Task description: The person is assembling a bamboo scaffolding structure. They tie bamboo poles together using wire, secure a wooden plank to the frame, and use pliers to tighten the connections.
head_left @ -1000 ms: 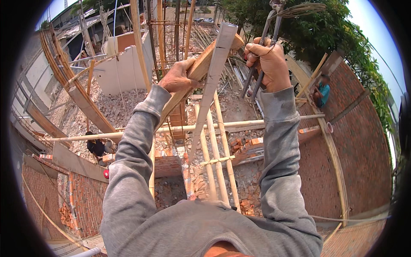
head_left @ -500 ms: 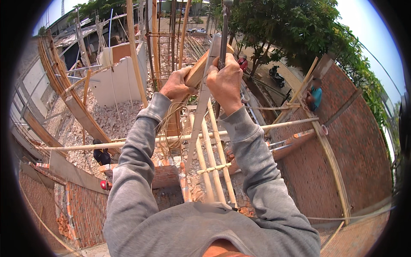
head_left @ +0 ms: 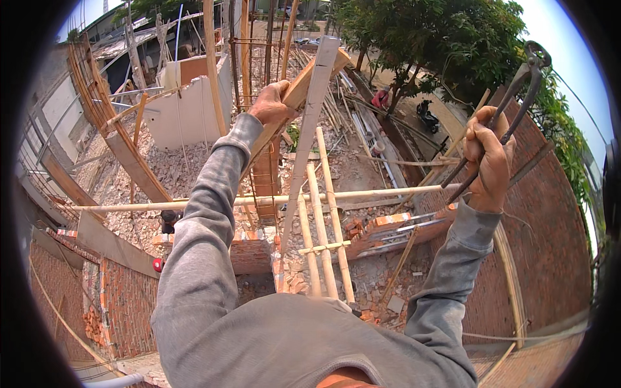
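My left hand (head_left: 270, 102) is closed around a wooden board (head_left: 299, 89) that slants up to the right. A pale, narrow plank (head_left: 315, 87) stands against the board's right side and runs down toward my chest. Out to the right, my raised right hand (head_left: 488, 152) grips dark metal pincers (head_left: 535, 59) by their handles, with the head pointing up. Thin wire (head_left: 445, 76) curves through the air beside this hand; whether the fingers hold it too, I cannot tell.
A bamboo pole (head_left: 372, 194) crosses ahead of me, above several upright bamboo lengths (head_left: 321, 236). Rebar (head_left: 266, 187) rises behind. A brick wall (head_left: 550, 213) stands at right. Rubble (head_left: 178, 139) covers the ground below. People are at lower left (head_left: 169, 220) and near the trees (head_left: 380, 98).
My right hand has swung away from the boards, out to the right, with the pincers. The wire coil that hung below my left hand no longer shows there. My left hand keeps its hold.
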Tool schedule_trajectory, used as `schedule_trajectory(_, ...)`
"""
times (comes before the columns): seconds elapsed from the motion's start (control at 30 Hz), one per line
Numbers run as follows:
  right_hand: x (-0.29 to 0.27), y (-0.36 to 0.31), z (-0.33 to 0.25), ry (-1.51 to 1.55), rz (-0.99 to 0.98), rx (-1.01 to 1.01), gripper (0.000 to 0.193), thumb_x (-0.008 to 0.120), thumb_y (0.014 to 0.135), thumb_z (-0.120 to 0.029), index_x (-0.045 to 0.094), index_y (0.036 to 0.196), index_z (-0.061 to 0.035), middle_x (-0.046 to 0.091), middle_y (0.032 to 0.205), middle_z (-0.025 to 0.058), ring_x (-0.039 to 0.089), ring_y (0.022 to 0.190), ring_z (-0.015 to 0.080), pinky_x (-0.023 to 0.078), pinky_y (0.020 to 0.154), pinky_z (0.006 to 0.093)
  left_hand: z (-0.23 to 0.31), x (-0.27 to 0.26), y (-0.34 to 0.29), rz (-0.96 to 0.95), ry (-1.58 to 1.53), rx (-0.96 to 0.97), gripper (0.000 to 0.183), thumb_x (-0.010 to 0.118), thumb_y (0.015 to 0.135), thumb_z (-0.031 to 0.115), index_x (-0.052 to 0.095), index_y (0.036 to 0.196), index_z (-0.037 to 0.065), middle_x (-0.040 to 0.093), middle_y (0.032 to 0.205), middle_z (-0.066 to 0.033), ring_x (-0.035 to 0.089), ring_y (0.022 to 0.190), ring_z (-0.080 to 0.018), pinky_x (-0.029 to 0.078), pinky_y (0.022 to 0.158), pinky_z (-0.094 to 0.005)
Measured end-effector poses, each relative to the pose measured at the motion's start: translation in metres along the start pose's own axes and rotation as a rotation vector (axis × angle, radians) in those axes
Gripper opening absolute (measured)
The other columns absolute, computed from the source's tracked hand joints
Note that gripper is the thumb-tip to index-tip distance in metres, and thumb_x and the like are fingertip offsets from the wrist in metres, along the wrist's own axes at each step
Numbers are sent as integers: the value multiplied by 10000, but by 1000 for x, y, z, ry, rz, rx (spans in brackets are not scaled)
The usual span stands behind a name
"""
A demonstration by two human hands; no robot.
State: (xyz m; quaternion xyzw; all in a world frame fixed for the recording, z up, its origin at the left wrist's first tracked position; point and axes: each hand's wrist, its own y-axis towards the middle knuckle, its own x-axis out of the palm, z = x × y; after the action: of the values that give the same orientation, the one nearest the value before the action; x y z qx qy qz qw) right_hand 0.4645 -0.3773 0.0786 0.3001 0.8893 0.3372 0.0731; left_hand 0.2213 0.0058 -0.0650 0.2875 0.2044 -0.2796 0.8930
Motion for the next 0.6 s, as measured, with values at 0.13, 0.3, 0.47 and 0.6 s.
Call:
schedule_trajectory(0.13,-6,-75,66,-6,-51,216,171,574,945,14,629,1104,-18,645,768,51,469,520,36,334,455,213,-5,12,4,85,25,41,667,939,636,123,670,1226,-36,753,1134,-181,723,1023,-262,560,956,-373)
schedule_trajectory(0.3,34,-115,145,88,-68,430,153,602,938,18,647,1083,2,668,763,51,493,525,37,355,457,215,-7,9,-8,109,-176,46,739,926,625,52,625,1296,-22,738,1187,-186,720,1071,-266,559,976,-371)
schedule_trajectory(0.47,66,-126,171,5,-123,468,140,600,935,42,655,1057,0,664,745,40,512,526,43,354,450,230,-15,4,1,242,-120,48,727,880,653,34,593,1320,7,749,1145,-179,721,1007,-249,568,895,-361)
schedule_trajectory(0.6,72,-136,174,27,-156,578,148,627,934,24,656,1078,35,692,784,74,573,542,70,421,447,233,-25,12,9,266,-113,96,740,888,659,23,595,1338,19,753,1127,-162,727,1024,-251,582,894,-367)
